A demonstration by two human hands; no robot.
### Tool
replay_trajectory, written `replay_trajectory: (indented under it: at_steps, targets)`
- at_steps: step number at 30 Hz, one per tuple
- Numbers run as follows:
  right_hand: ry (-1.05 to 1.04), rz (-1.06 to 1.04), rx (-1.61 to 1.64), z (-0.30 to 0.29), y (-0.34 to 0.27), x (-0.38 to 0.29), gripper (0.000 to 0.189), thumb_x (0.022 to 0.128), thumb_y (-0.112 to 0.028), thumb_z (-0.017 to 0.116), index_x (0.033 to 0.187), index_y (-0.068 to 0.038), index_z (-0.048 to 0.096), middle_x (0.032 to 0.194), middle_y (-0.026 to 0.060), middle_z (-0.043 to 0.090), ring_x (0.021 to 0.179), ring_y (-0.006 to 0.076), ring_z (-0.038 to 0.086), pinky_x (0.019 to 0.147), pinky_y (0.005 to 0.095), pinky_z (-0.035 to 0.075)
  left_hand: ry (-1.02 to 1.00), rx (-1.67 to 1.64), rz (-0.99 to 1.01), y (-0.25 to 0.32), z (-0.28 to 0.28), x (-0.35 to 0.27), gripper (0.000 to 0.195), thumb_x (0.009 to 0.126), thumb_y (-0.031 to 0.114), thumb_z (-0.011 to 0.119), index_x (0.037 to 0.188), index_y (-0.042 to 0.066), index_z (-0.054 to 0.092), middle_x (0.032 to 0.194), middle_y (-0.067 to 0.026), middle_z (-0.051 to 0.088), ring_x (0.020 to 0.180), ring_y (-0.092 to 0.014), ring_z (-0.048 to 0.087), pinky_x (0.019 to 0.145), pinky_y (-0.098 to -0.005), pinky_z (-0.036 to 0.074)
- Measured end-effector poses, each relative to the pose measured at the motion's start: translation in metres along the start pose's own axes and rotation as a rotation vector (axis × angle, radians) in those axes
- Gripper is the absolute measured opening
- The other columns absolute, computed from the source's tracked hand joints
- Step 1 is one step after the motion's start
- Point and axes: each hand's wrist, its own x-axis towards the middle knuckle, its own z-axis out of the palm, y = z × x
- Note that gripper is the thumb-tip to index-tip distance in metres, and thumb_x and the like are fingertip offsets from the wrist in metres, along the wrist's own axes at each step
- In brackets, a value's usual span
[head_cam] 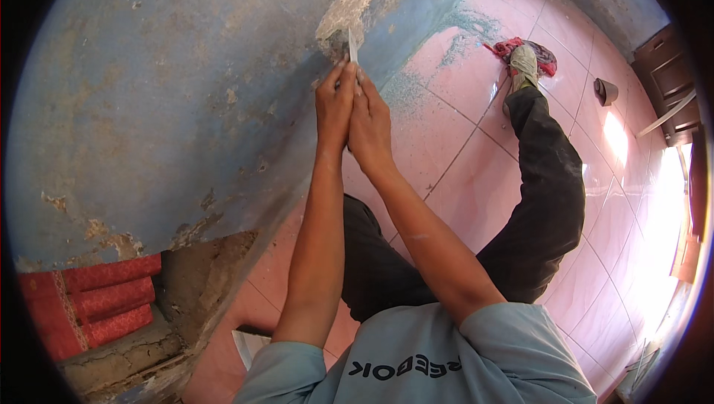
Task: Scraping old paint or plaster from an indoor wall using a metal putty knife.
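Observation:
Both my hands meet at the lower wall, holding a flat metal scraper blade (pixel 352 48) whose handle is hidden in my fingers. My left hand (pixel 333 105) is closed around it on the left side. Against it on the right, my right hand (pixel 371 116) grips the same tool. The blade stands against a patch of bare plaster (pixel 348 8) where the paint is gone. Around this patch, the blue painted wall (pixel 167 97) is stained and peels in several spots.
Blue paint flakes (pixel 410 91) lie on the pink tiled floor (pixel 463 181) along the wall. A red patterned cloth (pixel 546 61) is under my shoe, near a small brown container (pixel 606 92). Red fabric (pixel 114 298) hangs at an opening lower left. A brown wooden piece of furniture (pixel 666 77) stands at right.

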Motion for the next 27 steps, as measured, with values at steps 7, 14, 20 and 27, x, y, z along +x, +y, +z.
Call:
replay_trajectory:
  at_steps: [7,14,20,27]
  targets:
    - [-0.116,0.028,-0.128,0.001,-0.009,-0.017,0.046,0.105,-0.025,0.041,0.143,-0.002,0.053,0.131,0.0283,0.062,0.123,0.0419,0.06,0.104,0.043,0.045,0.098,-0.102,0.003,-0.006,-0.013,-0.017,0.052,0.102,0.034,0.058,0.134,-0.006,0.06,0.131,-0.019,0.065,0.113,-0.021,0.062,0.098,-0.03,0.046]
    - [-0.022,-0.032,-0.034,-0.017,0.01,0.008,0.046,0.105,-0.025,0.042,0.141,0.001,0.053,0.132,0.0307,0.06,0.124,0.0427,0.059,0.104,0.0424,0.045,0.05,-0.027,0.006,-0.004,0.019,-0.001,0.052,0.1,0.035,0.059,0.133,-0.005,0.062,0.129,-0.02,0.066,0.115,-0.023,0.063,0.097,-0.0323,0.047]
    - [-0.031,0.044,-0.094,-0.013,0.019,0.022,0.045,0.105,-0.022,0.043,0.142,0.002,0.052,0.135,0.0279,0.06,0.123,0.0367,0.061,0.103,0.0396,0.046,0.019,-0.125,-0.085,-0.02,0.019,0.011,0.052,0.1,0.034,0.057,0.133,-0.005,0.06,0.127,-0.0222,0.067,0.117,-0.028,0.064,0.098,-0.0328,0.048]
    - [-0.038,0.264,0.128,-0.057,0.033,0.015,0.045,0.107,-0.024,0.041,0.147,-0.006,0.05,0.066,0.0012,0.051,0.043,0.0086,0.036,0.037,0.0266,0.029,-0.08,0.46,0.004,-0.04,0.046,0.0,0.046,0.098,0.032,0.057,0.13,-0.001,0.063,0.117,-0.025,0.069,0.113,-0.04,0.065,0.099,-0.0416,0.049]
